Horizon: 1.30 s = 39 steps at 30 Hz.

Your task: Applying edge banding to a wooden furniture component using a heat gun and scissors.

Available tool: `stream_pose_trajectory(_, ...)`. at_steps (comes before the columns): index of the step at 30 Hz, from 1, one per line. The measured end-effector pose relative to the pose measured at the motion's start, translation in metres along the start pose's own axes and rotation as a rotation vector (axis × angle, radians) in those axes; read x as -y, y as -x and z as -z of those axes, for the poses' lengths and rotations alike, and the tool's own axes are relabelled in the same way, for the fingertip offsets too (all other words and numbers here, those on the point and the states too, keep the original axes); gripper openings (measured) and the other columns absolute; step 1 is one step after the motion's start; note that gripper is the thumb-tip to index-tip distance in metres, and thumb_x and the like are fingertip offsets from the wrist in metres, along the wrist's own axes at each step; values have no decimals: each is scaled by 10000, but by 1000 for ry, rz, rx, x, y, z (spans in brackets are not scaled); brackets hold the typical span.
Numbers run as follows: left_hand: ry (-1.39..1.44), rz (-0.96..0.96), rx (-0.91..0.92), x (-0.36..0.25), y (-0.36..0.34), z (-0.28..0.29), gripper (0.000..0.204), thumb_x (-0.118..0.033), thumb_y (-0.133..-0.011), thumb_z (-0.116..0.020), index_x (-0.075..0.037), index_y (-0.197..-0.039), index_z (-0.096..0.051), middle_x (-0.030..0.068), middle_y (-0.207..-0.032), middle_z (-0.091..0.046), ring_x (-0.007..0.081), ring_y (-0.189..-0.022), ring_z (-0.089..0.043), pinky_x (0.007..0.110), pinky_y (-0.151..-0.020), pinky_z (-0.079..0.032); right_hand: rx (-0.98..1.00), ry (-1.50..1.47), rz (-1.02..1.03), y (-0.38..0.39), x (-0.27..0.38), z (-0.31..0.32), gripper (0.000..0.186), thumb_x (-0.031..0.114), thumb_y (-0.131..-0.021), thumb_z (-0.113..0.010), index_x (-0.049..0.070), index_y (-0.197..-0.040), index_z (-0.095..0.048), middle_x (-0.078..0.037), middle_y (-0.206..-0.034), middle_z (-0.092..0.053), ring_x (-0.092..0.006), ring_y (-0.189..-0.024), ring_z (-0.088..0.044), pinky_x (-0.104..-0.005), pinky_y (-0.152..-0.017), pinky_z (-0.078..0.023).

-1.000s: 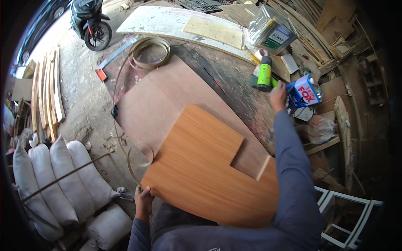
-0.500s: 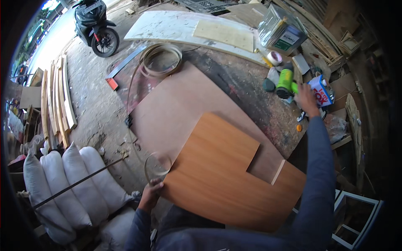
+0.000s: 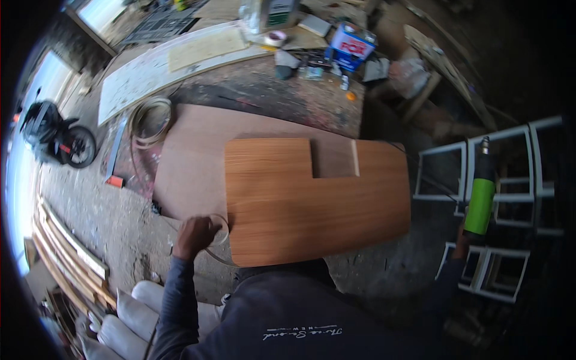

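Observation:
A wood-grain panel (image 3: 318,213) with a rectangular notch lies in front of me on a larger plain brown board (image 3: 192,156). At the panel's left edge my left hand (image 3: 197,235) is closed, its fingers pinching a thin pale edge-banding strip (image 3: 218,258) that curls into a small loop. Out to the far right, my right hand (image 3: 460,245) grips a green and black heat gun (image 3: 480,204), its metal nozzle pointing up and away from the panel. The right fingers are partly hidden behind the tool.
A coil of banding (image 3: 150,123) and a try square (image 3: 115,156) lie to the left. At the back stand a blue can (image 3: 350,51), a tape roll (image 3: 275,39) and a large tin (image 3: 270,15). White frames (image 3: 528,156) are at right; white sacks (image 3: 141,312) lie lower left.
My right hand has lifted the heat gun off the back of the table and carried it to the right. The view has turned right; my left hand stays at the panel's left edge.

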<state>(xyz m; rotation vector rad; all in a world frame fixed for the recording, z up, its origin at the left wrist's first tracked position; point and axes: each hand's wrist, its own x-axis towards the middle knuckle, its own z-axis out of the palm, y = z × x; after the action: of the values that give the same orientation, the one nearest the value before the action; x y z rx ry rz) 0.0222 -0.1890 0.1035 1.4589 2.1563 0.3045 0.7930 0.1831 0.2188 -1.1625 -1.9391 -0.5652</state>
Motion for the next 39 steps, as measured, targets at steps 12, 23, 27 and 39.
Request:
stream_pose_trajectory(12, -260, -285, -202, -23, -218, -42, 763, -483, -768, -857, -68, -1330, -552, 202, -1334, -573, 423, -1302, -515, 632, -1008, -419, -647, -1058, -1133, 61, 30, -121, 728, 387, -948, -758, -40, -1447, -444, -190, -1352, -575, -320, -1225, -561, -405, -1086, -481)
stream_pose_trajectory(23, -324, -146, -61, -35, -220, -34, 949, -479, -704, -905, -62, -1441, -476, 143, -1429, -549, 375, -1375, -485, 794, -1093, -281, -10, 365, -202, 62, -41, -163, 379, 225, -914, -716, 70, -1257, -668, -161, -1301, -675, -350, -1220, -630, -491, -1088, -459)
stream_pose_trajectory(27, -308, -198, -82, -38, -228, -43, 938, -438, -743, -884, -73, -1489, -446, 114, -1441, -538, 349, -1392, -472, 806, -1110, -239, 658, 753, -109, 86, -21, -91, 443, 192, -825, -724, 115, -1256, -655, -125, -1327, -624, -349, -1251, -561, -626, -1155, -314)
stream_pose_trajectory(39, -367, -119, -54, -30, -204, -45, 946, -395, -769, -876, -78, -1532, -417, 110, -1532, -468, 332, -1437, -433, 814, -1124, -198, -549, -610, -1812, 324, 222, -29, 200, 132, -868, -773, 92, -990, -620, -34, -792, -626, -172, -614, -625, -307, -541, -503)
